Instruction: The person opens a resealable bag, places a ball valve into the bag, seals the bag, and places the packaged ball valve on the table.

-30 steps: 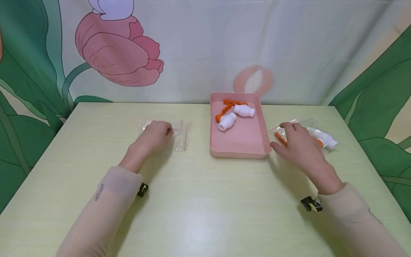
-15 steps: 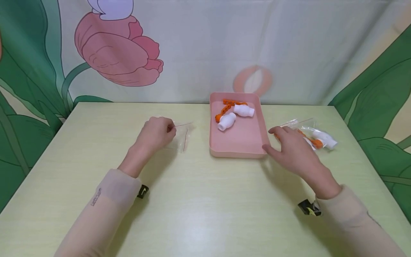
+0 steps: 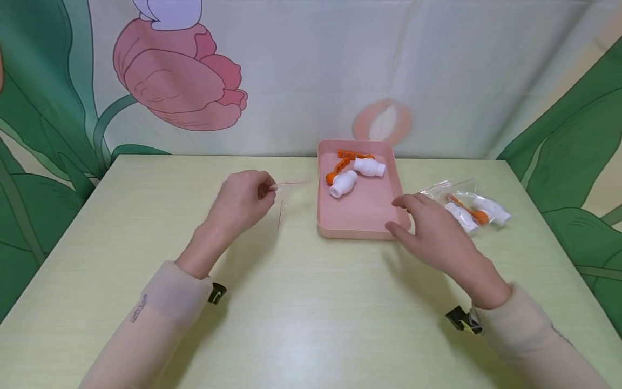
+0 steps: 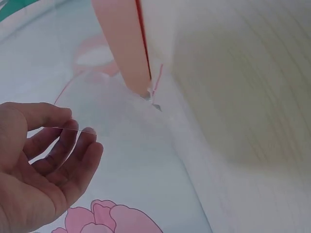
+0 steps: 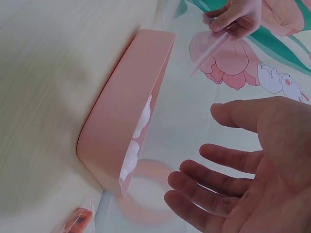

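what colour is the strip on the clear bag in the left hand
Pink; the strip shows best in the head view, beside the left hand.

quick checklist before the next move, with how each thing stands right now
1. Left hand has a grip on the clear bag: ok, it pinches it.
2. Mouth of that bag open: cannot tell, the film is too transparent.
3. Right hand free: ok, fingers spread, holding nothing.
4. Tray flat on the table: ok.
5. White pieces and orange pieces out of the way of each other in the tray: not ok, they lie bunched at its far end.
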A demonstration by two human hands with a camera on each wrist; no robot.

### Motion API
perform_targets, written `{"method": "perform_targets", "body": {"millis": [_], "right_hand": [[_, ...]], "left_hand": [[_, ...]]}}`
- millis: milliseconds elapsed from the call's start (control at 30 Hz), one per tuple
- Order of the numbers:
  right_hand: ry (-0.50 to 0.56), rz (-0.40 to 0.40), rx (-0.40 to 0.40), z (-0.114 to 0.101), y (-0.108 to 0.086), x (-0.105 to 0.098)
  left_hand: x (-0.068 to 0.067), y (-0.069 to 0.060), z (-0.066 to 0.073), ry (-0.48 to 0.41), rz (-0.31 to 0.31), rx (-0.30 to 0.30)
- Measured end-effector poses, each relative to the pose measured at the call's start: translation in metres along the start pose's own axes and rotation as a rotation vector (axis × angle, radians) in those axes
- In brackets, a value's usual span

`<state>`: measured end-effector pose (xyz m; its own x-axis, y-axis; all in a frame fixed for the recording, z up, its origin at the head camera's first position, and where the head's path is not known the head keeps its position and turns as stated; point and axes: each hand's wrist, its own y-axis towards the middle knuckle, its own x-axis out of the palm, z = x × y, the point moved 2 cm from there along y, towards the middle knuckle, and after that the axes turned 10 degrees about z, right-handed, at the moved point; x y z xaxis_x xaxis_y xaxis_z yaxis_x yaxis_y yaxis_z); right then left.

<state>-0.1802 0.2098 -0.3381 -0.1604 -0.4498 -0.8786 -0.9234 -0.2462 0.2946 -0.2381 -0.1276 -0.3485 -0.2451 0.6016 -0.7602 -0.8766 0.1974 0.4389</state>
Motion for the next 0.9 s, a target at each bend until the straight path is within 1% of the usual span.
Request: {"method": "perform_targets", "body": {"millis": [100, 200, 367, 533, 667, 800, 900], "right_hand": [[-0.002, 0.005, -0.011, -0.003, 0.000, 0.000], [0.001, 0.008, -0.021, -0.006, 0.001, 0.001], [0.014, 0.029, -0.053, -0.010, 0.001, 0.002], [0.044, 0.051, -0.072, -0.014, 0.001, 0.004], [0.088, 0.091, -0.119, -0.018, 0.002, 0.006], [0.170, 0.129, -0.181, -0.023, 0.004, 0.009], [0.247, 0.157, -0.223, -0.025, 0.005, 0.010]], "left_hand": [[-0.003, 0.000, 0.005, -0.027, 0.021, 0.015], [-0.006, -0.002, 0.010, -0.055, 0.037, 0.012], [-0.010, -0.004, 0.020, -0.085, 0.036, 0.018], [-0.012, -0.007, 0.032, -0.112, -0.008, 0.046], [-0.013, -0.010, 0.042, -0.150, -0.051, 0.080], [-0.015, -0.014, 0.052, -0.195, -0.098, 0.123], [-0.016, -0.017, 0.060, -0.219, -0.127, 0.171]]}}
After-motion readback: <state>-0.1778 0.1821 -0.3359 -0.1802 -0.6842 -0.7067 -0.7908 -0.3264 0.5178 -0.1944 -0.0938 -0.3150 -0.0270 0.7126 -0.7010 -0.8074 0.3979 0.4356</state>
